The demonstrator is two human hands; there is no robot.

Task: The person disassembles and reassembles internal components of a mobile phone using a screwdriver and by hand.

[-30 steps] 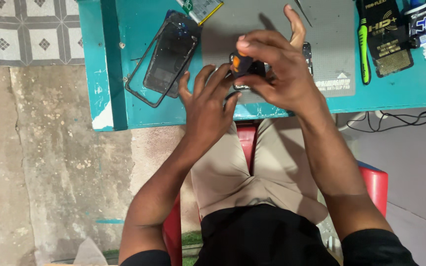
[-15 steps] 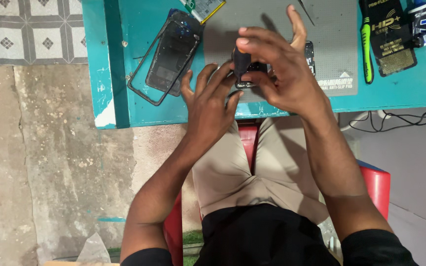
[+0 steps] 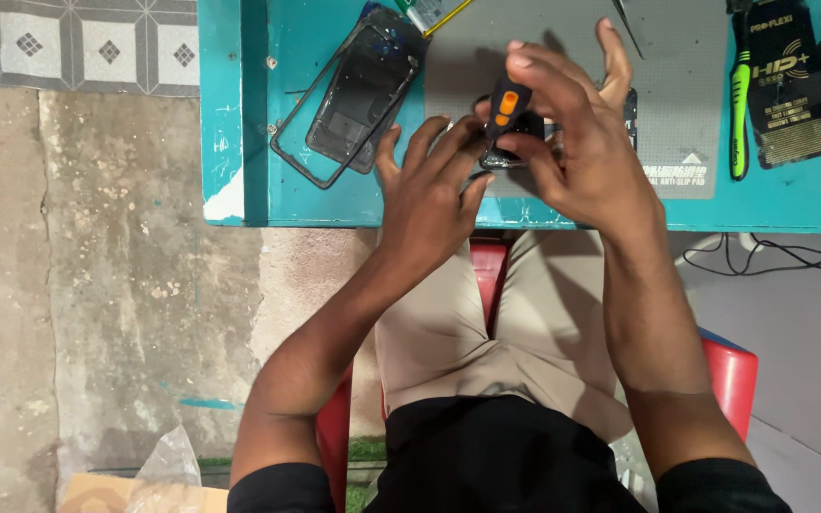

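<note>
Head view, looking straight down over a teal table [image 3: 315, 204]. Right hand [image 3: 577, 157] raised above the grey mat [image 3: 686, 85], wrist bent, thumb and first fingers closed around a small screwdriver with a black and orange handle [image 3: 506, 103], index finger and little finger stretched upward. Screwdriver held nearly upright, tip down onto a dark phone [image 3: 525, 133] lying on the mat, mostly hidden beneath both hands. Left hand [image 3: 429, 185] flat and low, fingers spread and extended forward, fingertips pressing on the near edge of the phone, not curled round anything. Both forearms reaching in from the lap, left one angled from the lower left, right one nearly vertical. Well left of the hands, a clear phone case with a dark back panel [image 3: 353, 95] lying tilted on the table. Far right, a green-handled tool [image 3: 739, 114] beside a black packet [image 3: 786, 85]. Below, a red chair [image 3: 734, 375].
</note>
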